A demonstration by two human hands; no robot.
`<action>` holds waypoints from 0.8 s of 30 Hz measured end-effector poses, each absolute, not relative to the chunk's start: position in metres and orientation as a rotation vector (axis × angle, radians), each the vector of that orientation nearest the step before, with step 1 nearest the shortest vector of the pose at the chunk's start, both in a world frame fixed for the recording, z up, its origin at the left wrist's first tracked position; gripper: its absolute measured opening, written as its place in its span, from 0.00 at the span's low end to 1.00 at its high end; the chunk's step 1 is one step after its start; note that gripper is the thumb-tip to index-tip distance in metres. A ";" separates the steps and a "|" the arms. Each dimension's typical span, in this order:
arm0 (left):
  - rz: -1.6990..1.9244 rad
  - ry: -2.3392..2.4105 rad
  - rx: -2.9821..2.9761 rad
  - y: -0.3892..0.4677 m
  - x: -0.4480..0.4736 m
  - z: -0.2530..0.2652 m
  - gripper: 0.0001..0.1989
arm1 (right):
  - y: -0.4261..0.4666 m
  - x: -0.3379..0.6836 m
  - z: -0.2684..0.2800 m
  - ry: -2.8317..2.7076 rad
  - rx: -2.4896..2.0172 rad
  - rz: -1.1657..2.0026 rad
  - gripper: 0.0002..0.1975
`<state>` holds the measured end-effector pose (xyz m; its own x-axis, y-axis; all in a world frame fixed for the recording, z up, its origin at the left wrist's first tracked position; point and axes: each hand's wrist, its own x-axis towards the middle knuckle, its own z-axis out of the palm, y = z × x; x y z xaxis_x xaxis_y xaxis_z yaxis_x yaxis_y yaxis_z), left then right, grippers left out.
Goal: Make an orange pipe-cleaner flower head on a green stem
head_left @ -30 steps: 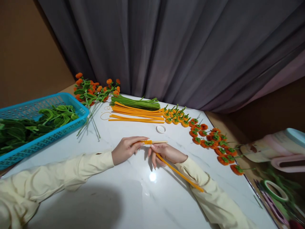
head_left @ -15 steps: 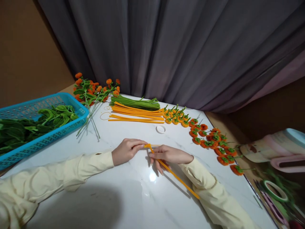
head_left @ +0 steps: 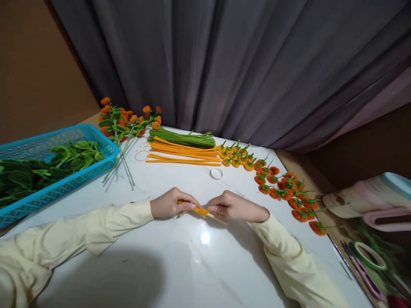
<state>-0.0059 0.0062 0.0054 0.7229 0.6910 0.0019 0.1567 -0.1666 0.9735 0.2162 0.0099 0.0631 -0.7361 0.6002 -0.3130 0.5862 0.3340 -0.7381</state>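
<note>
**Orange strip wound on stick, pinched between both hands**

Your sleeves (head_left: 80, 235) come in from the near edge of the table (head_left: 221, 267), one from each side, meeting mid-table. Both wrists are roughly level, palms down, fingers angled inward. Your left hand (head_left: 174, 203) grips the wound part, thumb against curled forefinger. Your right hand (head_left: 236, 206) grasps the strip between thumb and forefinger at the coil's right end; where its loose tail runs, cannot tell.

The strip (head_left: 201, 211) lies between your fingertips, coiled around the stick (head_left: 218, 220), whose bare end slants down toward the near edge.

Handling (judged): strip very light, fuzzy and soft outside, likely wire-cored, so it bends readily and keeps its shape. Little slip; hard squeezing may flatten the pile. Stick stiff and thin. Best hold: thumb and forefinger over the turns, other hand close to the coil.

Beyond your hands: white ring (head_left: 216, 178). Left edge: basket (head_left: 107, 162) of leaves (head_left: 78, 157). Right edge: orange heads (head_left: 300, 214). Towards the far edge: yellow heads (head_left: 249, 166), spare strips (head_left: 186, 147), green strips (head_left: 183, 137); blooms (head_left: 133, 119) at the far left corner. Curtain (head_left: 205, 64) behind.
</note>
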 end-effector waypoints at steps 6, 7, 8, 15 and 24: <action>0.472 0.659 1.404 0.009 -0.007 0.004 0.18 | 0.019 0.222 0.042 -2.142 -0.993 2.028 0.20; 0.476 0.660 1.398 0.009 -0.007 0.005 0.18 | 0.019 0.223 0.039 -2.072 -0.942 2.103 0.20; 0.485 0.665 1.393 0.009 -0.007 0.007 0.18 | 0.020 0.223 0.035 -2.004 -0.895 2.154 0.20; 0.693 0.771 1.320 0.009 -0.004 0.013 0.22 | 0.014 0.212 0.019 -1.674 -0.847 2.244 0.19; 0.847 0.988 1.627 0.003 -0.001 0.004 0.18 | 0.010 0.201 0.017 -1.616 -0.900 2.240 0.21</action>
<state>-0.0014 0.0029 0.0040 0.4187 0.9061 0.0602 0.1976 -0.1556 0.9678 0.2013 0.0103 0.0166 -0.7827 0.5206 -0.3410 0.1594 -0.3619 -0.9185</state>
